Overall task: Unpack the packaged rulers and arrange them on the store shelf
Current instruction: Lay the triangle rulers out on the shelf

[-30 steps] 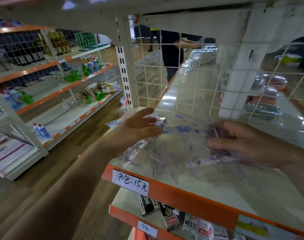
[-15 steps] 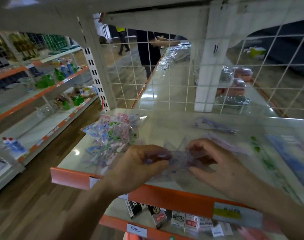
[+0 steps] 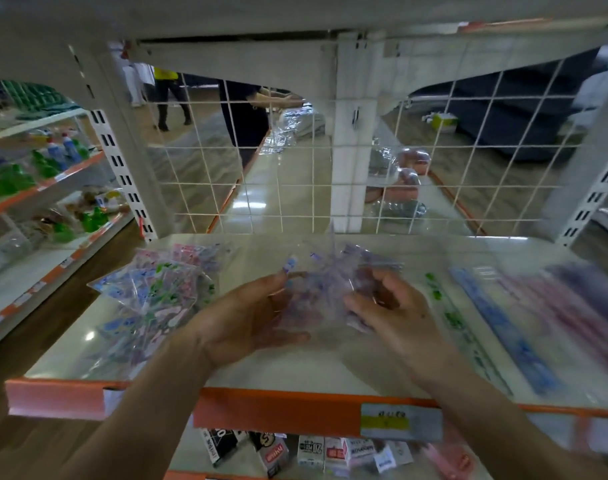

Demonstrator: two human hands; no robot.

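Wrapper (image 3: 325, 289) pinched by L hand (image 3: 247, 320), R hand (image 3: 392, 313) above shelf (image 3: 295, 370), near front edge.

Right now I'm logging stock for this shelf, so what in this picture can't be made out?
All in the head view:
- Contents of the crumpled clear wrapper: covered by the left hand, the right hand and glare.
- Markings on the rulers at right: lost to motion blur.
- Text on the price label: blurred.
- Small boxes below: tops hidden by the orange shelf edge.
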